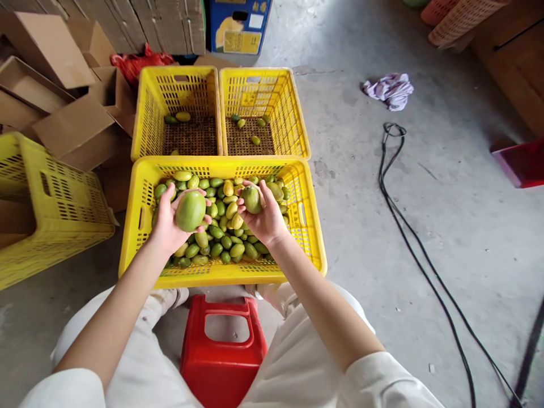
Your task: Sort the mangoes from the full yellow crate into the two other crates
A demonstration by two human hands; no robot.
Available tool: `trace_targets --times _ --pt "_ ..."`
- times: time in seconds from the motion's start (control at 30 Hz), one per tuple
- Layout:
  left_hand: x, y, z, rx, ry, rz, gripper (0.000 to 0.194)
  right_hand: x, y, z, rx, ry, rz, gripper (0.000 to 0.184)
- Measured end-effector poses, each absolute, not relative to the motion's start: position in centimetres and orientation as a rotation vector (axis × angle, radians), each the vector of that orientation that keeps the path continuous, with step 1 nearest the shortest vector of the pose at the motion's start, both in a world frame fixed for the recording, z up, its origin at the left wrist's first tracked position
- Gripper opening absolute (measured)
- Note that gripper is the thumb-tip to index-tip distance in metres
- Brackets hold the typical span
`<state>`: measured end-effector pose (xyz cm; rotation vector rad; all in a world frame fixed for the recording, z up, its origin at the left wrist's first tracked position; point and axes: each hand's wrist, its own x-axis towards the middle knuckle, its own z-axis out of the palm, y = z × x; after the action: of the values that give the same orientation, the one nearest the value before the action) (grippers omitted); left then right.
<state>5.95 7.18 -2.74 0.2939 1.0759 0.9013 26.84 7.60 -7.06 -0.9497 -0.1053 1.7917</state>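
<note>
My left hand (168, 218) is curled palm up around a large, smooth green oval fruit (191, 211). In my right hand (267, 215) sits a smaller, rounder green fruit (252, 199), with the fingers bent about it. Both hands are above a wide yellow plastic crate (221, 276) that stands in front of my feet. Many oval fruits (237, 250), green to yellow, fill its bottom. My forearms and hands cover part of the crate and some of the fruits.
Behind stand two yellow crates, the left (178, 72) and right (297, 113) each holding a few fruits. A red stool (221, 362) is between my legs. Cardboard boxes (80, 124) and another yellow crate (72, 198) lie left. A black cable (393, 201) and cloth (391, 90) lie right.
</note>
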Motion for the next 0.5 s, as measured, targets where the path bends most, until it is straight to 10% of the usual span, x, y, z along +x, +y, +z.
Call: trace_targets --times 0.5 --pt "6.5 6.4 -3.0 0.14 1.069 1.018 0.023 26.9 7.4 -7.8 -0.938 -0.112 1.725 0.026"
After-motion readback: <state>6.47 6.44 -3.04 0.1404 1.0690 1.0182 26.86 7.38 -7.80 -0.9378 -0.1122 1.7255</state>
